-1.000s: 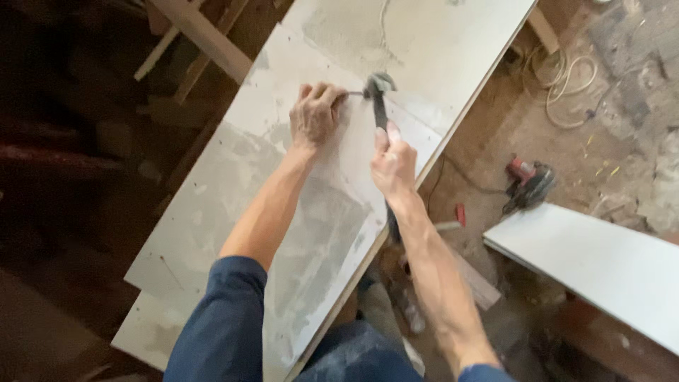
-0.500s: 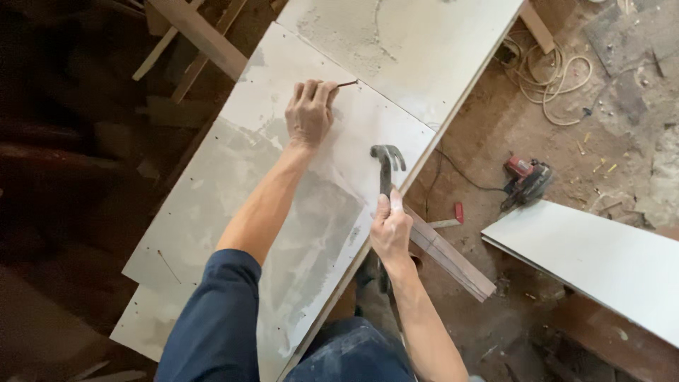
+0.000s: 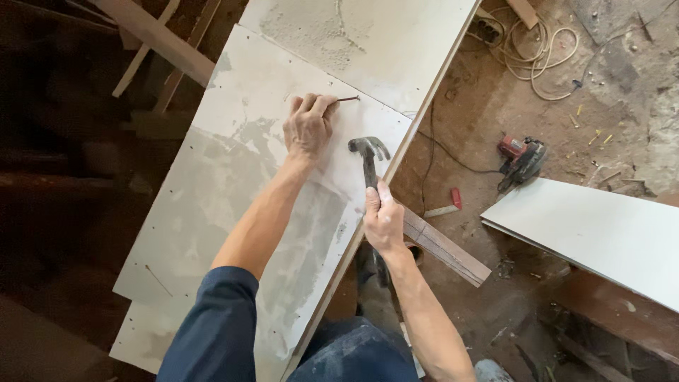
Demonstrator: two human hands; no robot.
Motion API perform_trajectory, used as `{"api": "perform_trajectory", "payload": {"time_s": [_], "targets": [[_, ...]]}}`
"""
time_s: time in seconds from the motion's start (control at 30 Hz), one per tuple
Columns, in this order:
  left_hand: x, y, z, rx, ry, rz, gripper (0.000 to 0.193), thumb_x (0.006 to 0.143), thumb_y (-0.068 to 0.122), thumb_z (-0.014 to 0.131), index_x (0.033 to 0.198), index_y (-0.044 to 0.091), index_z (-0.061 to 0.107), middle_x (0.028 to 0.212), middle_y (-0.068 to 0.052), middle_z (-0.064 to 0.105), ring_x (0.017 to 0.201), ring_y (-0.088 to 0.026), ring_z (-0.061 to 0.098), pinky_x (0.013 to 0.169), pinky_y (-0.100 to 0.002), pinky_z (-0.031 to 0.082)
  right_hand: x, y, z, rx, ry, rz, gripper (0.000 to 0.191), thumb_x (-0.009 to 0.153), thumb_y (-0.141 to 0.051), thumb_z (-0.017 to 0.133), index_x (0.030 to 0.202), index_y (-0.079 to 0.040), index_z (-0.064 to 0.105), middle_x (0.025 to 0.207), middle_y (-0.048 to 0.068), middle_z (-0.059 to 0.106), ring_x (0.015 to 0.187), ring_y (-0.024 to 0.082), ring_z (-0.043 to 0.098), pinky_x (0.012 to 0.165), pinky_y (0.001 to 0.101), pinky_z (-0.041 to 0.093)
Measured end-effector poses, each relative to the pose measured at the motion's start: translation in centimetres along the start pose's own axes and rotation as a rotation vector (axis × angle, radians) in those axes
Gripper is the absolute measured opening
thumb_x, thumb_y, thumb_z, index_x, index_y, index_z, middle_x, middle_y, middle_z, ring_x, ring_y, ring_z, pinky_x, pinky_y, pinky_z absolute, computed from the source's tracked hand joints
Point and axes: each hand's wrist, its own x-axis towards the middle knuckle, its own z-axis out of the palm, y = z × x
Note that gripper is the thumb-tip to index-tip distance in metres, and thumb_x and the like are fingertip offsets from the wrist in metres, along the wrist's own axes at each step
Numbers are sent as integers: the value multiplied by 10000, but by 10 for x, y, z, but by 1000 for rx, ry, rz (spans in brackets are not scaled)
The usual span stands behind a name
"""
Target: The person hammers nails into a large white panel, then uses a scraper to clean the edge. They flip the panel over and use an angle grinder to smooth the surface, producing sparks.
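My left hand (image 3: 308, 126) rests on a large pale, stained board (image 3: 233, 184) and pinches a thin dark nail (image 3: 346, 99), whose free end points right. My right hand (image 3: 382, 218) grips the handle of a claw hammer (image 3: 368, 155). The hammer's metal head is over the board's right edge, below and right of the nail and a short way off it. A second pale board (image 3: 368, 42) lies beyond the first, overlapping its far end.
A red power tool (image 3: 520, 159) with a cable lies on the dirt floor at right. Coiled cord (image 3: 530, 49) is at the top right. A white panel (image 3: 601, 233) lies at right, a wooden strip (image 3: 442, 247) near my right hand, timber beams (image 3: 155, 35) at top left.
My right hand has drawn the hammer back from the nail, down and toward me. My left hand has stayed on the board holding the nail.
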Motion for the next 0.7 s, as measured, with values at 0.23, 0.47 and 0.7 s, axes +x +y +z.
{"api": "perform_trajectory", "payload": {"time_s": [0.23, 0.47, 0.7], "targets": [[2, 0, 1, 24, 29, 53, 33, 941, 268, 752, 970, 254, 746, 946, 79, 697, 890, -219, 635, 663, -356, 576, 15, -24, -22, 76, 8, 2, 391, 1106, -301, 455, 1320, 7, 567, 630, -26, 561, 484, 76, 545, 394, 263, 440], [0, -3, 0, 19, 20, 70, 33, 921, 261, 762, 951, 251, 752, 948, 81, 698, 893, -218, 634, 676, -351, 573, 33, -73, -48, 146, 42, -149, 483, 1088, -304, 419, 1449, 11, 480, 601, -52, 532, 424, 37, 478, 321, 230, 391], [-2, 0, -7, -5, -19, 55, 31, 947, 246, 753, 973, 232, 745, 957, 75, 702, 912, -225, 627, 730, -339, 578, 58, -74, -34, -91, 125, -309, 510, 1133, -347, 386, 1435, 55, 469, 574, 2, 510, 395, 74, 453, 357, 264, 365]]}}
